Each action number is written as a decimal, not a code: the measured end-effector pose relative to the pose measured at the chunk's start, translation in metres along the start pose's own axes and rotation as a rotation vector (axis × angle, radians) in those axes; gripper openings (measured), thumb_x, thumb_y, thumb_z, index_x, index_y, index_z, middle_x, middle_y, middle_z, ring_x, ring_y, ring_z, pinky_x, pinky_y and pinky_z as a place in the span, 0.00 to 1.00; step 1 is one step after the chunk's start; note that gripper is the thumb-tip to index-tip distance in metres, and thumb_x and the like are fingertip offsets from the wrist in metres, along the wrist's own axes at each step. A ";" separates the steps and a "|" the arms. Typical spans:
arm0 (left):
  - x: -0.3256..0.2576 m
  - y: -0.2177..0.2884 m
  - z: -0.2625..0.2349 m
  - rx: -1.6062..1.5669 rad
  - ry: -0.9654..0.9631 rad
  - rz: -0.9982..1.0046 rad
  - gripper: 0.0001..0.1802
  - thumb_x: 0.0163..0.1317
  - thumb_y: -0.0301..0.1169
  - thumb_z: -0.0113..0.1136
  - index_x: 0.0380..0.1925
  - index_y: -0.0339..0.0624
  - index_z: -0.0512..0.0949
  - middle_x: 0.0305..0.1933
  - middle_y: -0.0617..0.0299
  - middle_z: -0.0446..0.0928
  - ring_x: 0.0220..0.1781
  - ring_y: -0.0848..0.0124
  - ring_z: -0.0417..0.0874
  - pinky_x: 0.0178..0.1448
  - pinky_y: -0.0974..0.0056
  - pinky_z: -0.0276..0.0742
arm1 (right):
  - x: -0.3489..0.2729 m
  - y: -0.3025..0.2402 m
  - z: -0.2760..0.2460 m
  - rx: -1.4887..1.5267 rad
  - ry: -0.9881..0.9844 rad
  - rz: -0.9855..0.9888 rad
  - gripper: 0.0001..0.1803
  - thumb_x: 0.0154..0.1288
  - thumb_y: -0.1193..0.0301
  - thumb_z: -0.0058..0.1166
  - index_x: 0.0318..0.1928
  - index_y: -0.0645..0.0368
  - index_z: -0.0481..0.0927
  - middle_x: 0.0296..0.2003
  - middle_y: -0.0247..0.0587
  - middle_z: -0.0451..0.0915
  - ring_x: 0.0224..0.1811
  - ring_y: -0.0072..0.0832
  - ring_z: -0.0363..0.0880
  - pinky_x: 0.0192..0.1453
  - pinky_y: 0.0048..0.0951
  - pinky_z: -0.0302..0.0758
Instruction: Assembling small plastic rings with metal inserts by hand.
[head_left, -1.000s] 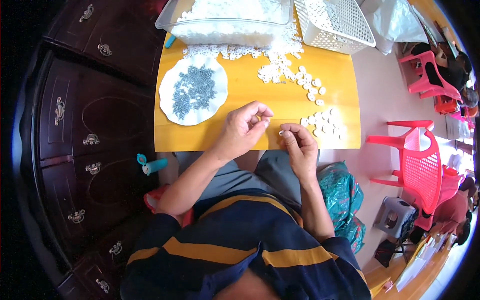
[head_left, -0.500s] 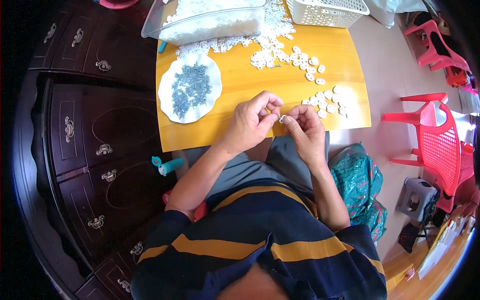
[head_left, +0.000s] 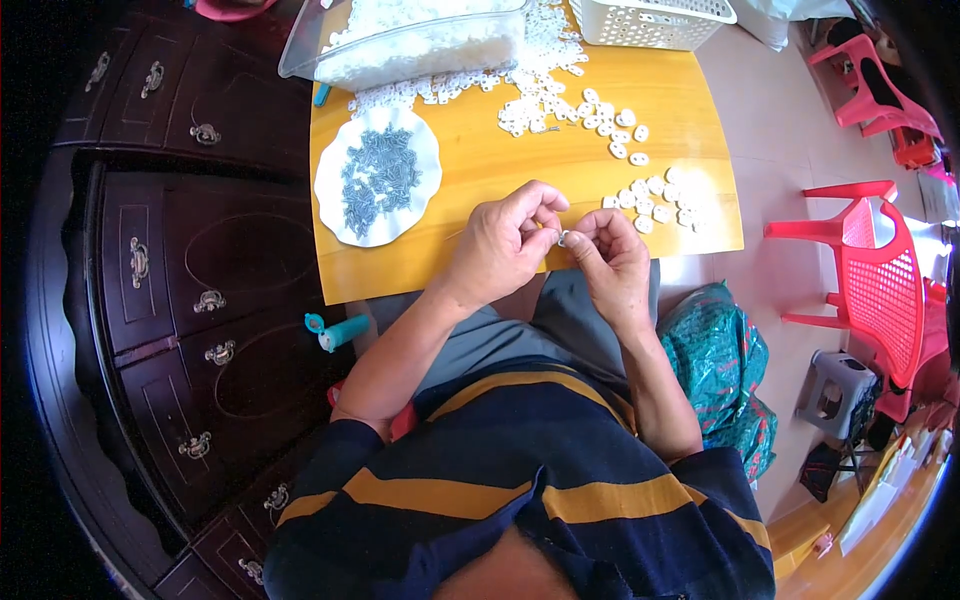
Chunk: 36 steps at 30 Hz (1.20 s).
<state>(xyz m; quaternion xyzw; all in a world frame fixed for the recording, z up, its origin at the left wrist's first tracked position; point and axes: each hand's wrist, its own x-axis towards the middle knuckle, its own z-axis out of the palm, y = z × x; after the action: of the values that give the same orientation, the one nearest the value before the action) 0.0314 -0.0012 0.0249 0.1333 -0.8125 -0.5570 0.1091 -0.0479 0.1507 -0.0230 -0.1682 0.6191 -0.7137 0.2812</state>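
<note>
Close together at the front edge of the yellow table [head_left: 470, 170], both my hands work with pinched fingers. The right hand [head_left: 615, 262] grips a small white plastic piece [head_left: 564, 240] between thumb and fingertips. Right against that piece are the closed thumb and forefinger of my left hand [head_left: 500, 245]; whatever they pinch is too small to make out. Left of my hands, a white scalloped plate [head_left: 430, 165] bears a heap of small grey screws [head_left: 382, 172]. Small oval white pieces [head_left: 643, 198] lie in a group beyond my right hand, with more white pieces [head_left: 530, 110] farther back.
A clear bin [head_left: 420, 62] full of white pieces and a white perforated basket [head_left: 650, 30] stand at the table's far side. Dark drawers [head_left: 220, 260] rise on the left. Green plastic bags [head_left: 705, 350] and a red chair [head_left: 860, 260] are to the right.
My fingertips have come slightly closer together around the small white piece, and less of it shows. The whole view has shifted a little; the things on the table lie as before.
</note>
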 end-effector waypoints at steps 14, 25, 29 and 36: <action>0.052 -0.007 0.009 0.313 0.012 0.223 0.18 0.64 0.23 0.61 0.54 0.42 0.81 0.38 0.59 0.81 0.31 0.69 0.82 0.39 0.65 0.80 | 0.004 -0.031 -0.027 0.093 0.099 -0.030 0.07 0.74 0.76 0.55 0.50 0.62 0.79 0.37 0.30 0.81 0.36 0.14 0.77 0.40 0.17 0.75; 0.103 -0.028 0.047 0.594 0.062 0.378 0.07 0.65 0.31 0.58 0.40 0.46 0.83 0.35 0.55 0.78 0.38 0.54 0.85 0.39 0.50 0.81 | -0.024 -0.031 -0.069 0.079 0.175 0.037 0.06 0.74 0.75 0.57 0.48 0.62 0.80 0.36 0.30 0.80 0.32 0.15 0.74 0.37 0.17 0.72; 0.104 -0.033 0.045 0.630 0.105 0.427 0.06 0.67 0.32 0.58 0.33 0.44 0.81 0.34 0.55 0.77 0.37 0.55 0.85 0.38 0.49 0.80 | -0.022 -0.031 -0.057 0.110 0.160 0.045 0.06 0.74 0.75 0.57 0.48 0.62 0.80 0.36 0.29 0.80 0.32 0.15 0.73 0.37 0.17 0.72; 0.069 -0.021 0.020 0.211 0.092 0.223 0.06 0.70 0.28 0.57 0.41 0.41 0.82 0.34 0.61 0.79 0.29 0.70 0.79 0.35 0.66 0.78 | -0.014 -0.034 -0.038 0.143 0.088 0.055 0.07 0.74 0.76 0.56 0.49 0.62 0.79 0.37 0.31 0.80 0.33 0.15 0.73 0.38 0.17 0.72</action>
<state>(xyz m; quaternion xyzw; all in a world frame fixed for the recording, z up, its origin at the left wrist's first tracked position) -0.0380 -0.0143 -0.0003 0.0785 -0.8704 -0.4461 0.1927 -0.0655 0.1915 0.0051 -0.0991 0.5825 -0.7549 0.2847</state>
